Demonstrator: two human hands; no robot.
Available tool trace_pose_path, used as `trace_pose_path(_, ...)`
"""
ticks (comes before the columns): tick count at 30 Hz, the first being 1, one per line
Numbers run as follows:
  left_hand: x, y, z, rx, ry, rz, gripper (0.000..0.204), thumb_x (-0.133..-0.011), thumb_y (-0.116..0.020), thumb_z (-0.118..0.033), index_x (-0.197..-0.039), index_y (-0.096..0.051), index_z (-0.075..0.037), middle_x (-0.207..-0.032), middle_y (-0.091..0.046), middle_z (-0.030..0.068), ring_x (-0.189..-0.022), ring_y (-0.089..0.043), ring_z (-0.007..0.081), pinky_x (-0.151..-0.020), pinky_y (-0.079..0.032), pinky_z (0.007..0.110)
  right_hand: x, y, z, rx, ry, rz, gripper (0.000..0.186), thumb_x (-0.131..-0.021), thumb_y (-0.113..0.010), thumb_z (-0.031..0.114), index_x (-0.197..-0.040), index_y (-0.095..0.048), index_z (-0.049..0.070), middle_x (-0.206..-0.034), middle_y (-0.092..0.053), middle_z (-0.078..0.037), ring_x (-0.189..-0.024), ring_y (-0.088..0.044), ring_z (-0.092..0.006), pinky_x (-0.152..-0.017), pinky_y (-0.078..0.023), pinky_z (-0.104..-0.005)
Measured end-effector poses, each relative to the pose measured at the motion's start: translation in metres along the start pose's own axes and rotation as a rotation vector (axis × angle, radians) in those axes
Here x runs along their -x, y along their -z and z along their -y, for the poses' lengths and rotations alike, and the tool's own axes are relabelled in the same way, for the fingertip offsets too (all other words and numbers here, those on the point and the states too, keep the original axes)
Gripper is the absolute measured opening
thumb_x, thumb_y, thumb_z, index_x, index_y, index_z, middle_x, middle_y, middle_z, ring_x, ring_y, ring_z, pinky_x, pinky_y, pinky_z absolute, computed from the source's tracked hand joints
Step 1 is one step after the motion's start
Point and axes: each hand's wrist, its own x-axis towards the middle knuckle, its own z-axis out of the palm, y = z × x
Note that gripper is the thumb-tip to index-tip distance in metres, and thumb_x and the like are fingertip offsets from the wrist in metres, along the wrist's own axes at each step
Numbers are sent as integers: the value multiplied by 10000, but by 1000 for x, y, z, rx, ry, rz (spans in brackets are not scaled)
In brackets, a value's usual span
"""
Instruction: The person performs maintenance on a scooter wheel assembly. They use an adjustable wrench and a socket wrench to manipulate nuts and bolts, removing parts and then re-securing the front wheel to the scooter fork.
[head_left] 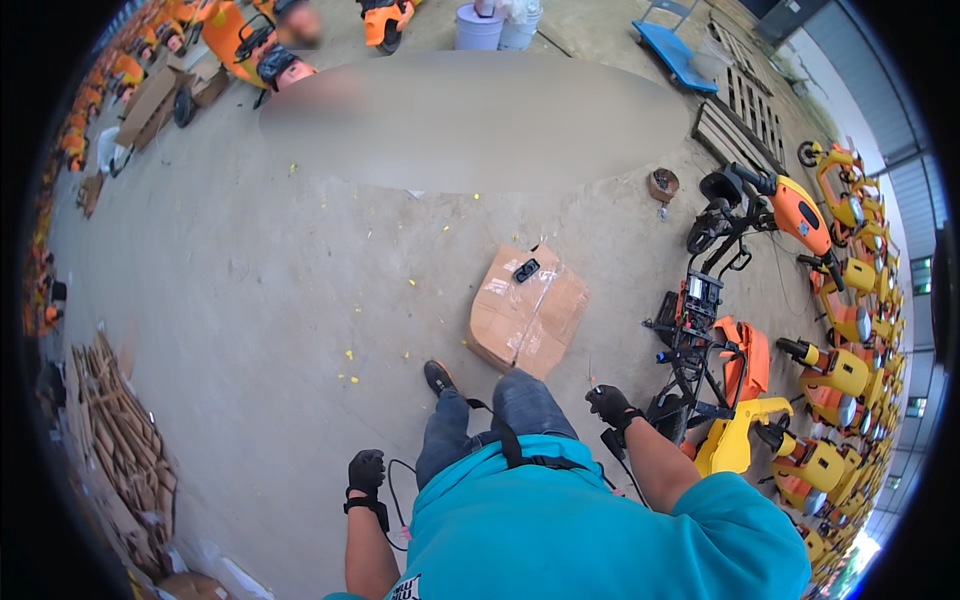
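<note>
My right hand [609,404], in a black glove, is closed in front of my knee. A thin, upright metal shaft [589,368] with a bit of orange at its base rises from its fingers; the rest of this tool is hidden. My left hand [367,471], gloved in black too, hangs low at my side with its fingers curled. Whether anything is inside it does not show. Ahead of my knee lies a taped cardboard box [530,312] with a small black part [526,270] on top. A stripped scooter frame [695,310] stands to the right of my right hand.
Orange and yellow body panels [740,435] lie beside the frame. Yellow scooters [835,375] line the right side. Flattened cardboard [120,440] is heaped at the left. Farther off are a blue trolley [672,52], pallets [740,135], a lilac bucket [478,28] and an orange scooter [235,42].
</note>
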Motion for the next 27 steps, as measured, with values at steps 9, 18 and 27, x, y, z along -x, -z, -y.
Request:
trace_pose_path(9,-78,37,-31,-121,-9,19,125,-847,-534,-150,-830,-627,-68,-606,-594,75,-465,-550,167,-420,-445,303,-23,-24,84,-93,-112,-12,252,-877,-542,278,-917,-632,47,-676,-655,-105,-472,-548,-152,-448,-440,-301)
trace_pose_path(18,-182,72,-110,-543,-340,230,199,-838,-534,-186,-674,-586,-87,-623,-621,79,-543,-605,210,-511,-490,325,-169,-24,96,266,264,-97,261,-852,-523,262,-833,-604,14,-671,-658,-120,-596,-653,-205,-565,-507,-351)
trace_pose_path(27,-249,15,-348,-64,35,197,187,-869,-498,-148,-899,-605,3,-658,-608,112,-521,-588,250,-459,-479,367,-270,97,301,-358,-45,-17,269,-888,-526,272,-872,-603,14,-674,-645,-129,-485,-573,-183,-463,-466,-315)
